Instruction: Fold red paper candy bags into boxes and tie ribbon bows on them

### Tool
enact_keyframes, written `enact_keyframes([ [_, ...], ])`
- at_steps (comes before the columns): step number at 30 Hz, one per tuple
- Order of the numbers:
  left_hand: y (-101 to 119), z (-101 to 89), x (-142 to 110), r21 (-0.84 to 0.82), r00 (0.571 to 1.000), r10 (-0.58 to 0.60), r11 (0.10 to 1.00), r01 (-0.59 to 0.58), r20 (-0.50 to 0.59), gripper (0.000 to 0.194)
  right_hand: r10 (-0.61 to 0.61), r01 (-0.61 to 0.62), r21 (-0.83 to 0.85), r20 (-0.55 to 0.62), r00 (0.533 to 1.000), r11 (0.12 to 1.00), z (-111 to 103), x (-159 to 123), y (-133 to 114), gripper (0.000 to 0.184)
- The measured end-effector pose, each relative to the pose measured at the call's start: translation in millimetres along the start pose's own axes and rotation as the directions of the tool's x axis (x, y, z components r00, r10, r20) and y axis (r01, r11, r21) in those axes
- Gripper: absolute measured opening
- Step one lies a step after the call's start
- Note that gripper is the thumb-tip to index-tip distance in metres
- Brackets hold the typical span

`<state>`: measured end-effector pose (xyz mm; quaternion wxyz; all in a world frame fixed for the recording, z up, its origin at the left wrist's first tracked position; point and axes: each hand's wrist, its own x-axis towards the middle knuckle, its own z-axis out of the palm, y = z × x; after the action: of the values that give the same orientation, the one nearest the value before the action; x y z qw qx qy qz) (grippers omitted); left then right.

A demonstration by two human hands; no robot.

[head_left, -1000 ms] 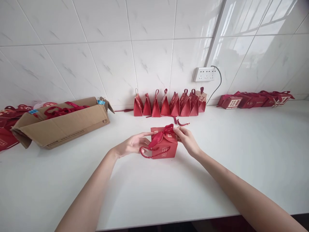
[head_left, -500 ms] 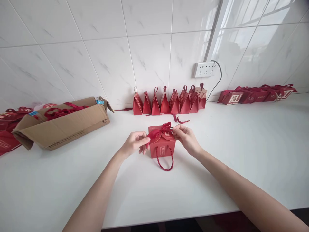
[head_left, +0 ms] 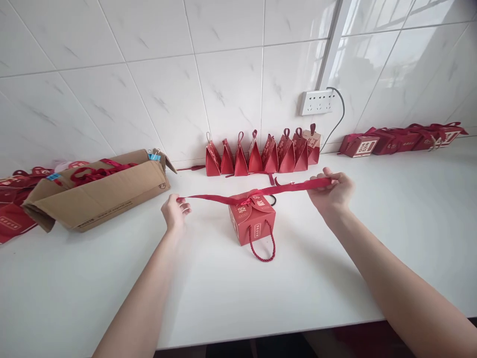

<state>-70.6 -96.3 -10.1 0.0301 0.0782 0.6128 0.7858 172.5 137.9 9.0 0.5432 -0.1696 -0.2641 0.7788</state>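
Note:
A small red gift box with a red cord handle stands on the white counter in the middle. A red ribbon runs across its top, stretched out to both sides. My left hand pinches the ribbon's left end, to the left of the box. My right hand is closed on the ribbon's right end, to the right of the box and a little higher.
A row of red triangular gift boxes stands against the tiled wall behind. An open cardboard carton with red ribbons lies at the left. More red boxes lie at the far right, near a wall socket with a cable.
My hands have moved apart from the box top, pulling the ribbon out straight to left and right. The bow on the box is gone.

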Motion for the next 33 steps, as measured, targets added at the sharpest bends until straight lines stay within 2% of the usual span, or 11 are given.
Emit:
enact_keyframes([
  [3, -3.0, 7.7, -12.1, 0.089, 0.985, 0.172, 0.981, -0.17, -0.015, 0.014, -0.112, 0.112, -0.049, -0.015, 0.994, 0.993, -0.5, 1.9, -1.4, 0.015],
  [5, -3.4, 14.5, -27.6, 0.162, 0.942, 0.285, 0.935, -0.314, 0.177, 0.019, -0.209, 0.21, -0.204, 0.028, 0.978, 0.956, 0.0, 0.2, 5.4, 0.019],
  [7, -5.3, 20.8, -43.4, 0.22, 0.836, 0.29, 0.877, -0.427, 0.466, 0.023, -0.215, 0.276, -0.42, 0.188, 0.958, 0.865, 0.9, -5.3, 17.4, 0.017],
  [10, -11.1, 26.5, -59.0, 0.263, 0.688, 0.151, 0.85, -0.457, 0.709, 0.034, 0.082, 0.272, -0.675, 0.443, 0.893, 0.686, 3.0, -19.2, 36.2, 0.023],
  [14, -14.7, 27.1, -62.1, 0.25, 0.679, 0.117, 0.874, -0.418, 0.725, 0.029, 0.392, 0.222, -0.806, 0.482, 0.784, 0.548, 6.5, -35.0, 42.8, 0.029],
  [17, -11.9, 25.7, -59.9, 0.244, 0.696, 0.167, 0.859, -0.45, 0.699, 0.022, 0.471, 0.169, -0.777, 0.522, 0.711, 0.606, 8.0, -39.9, 35.4, 0.025],
  [22, -2.5, 24.4, -60.2, 0.285, 0.744, 0.398, 0.744, -0.604, 0.537, 0.015, 0.71, -0.111, -0.724, 0.615, 0.344, 0.681, 9.1, -47.2, 29.4, 0.019],
  [25, 3.9, 23.8, -61.9, 0.304, 0.725, 0.451, 0.695, -0.651, 0.52, 0.011, 0.784, -0.253, -0.744, 0.608, 0.126, 0.618, 9.0, -51.8, 31.4, 0.019],
  [27, 7.5, 23.8, -63.0, 0.264, 0.716, 0.455, 0.714, -0.648, 0.529, 0.009, 0.813, -0.299, -0.773, 0.582, 0.019, 0.56, 8.6, -52.9, 31.3, 0.023],
  [29, 10.6, 24.0, -64.0, 0.201, 0.727, 0.455, 0.76, -0.618, 0.515, 0.009, 0.816, -0.299, -0.778, 0.578, 0.003, 0.552, 7.7, -51.5, 29.4, 0.025],
  [33, 16.5, 24.2, -66.2, 0.094, 0.777, 0.411, 0.855, -0.51, 0.477, 0.011, 0.743, -0.302, -0.684, 0.648, 0.165, 0.664, 4.7, -43.1, 22.2, 0.03],
])
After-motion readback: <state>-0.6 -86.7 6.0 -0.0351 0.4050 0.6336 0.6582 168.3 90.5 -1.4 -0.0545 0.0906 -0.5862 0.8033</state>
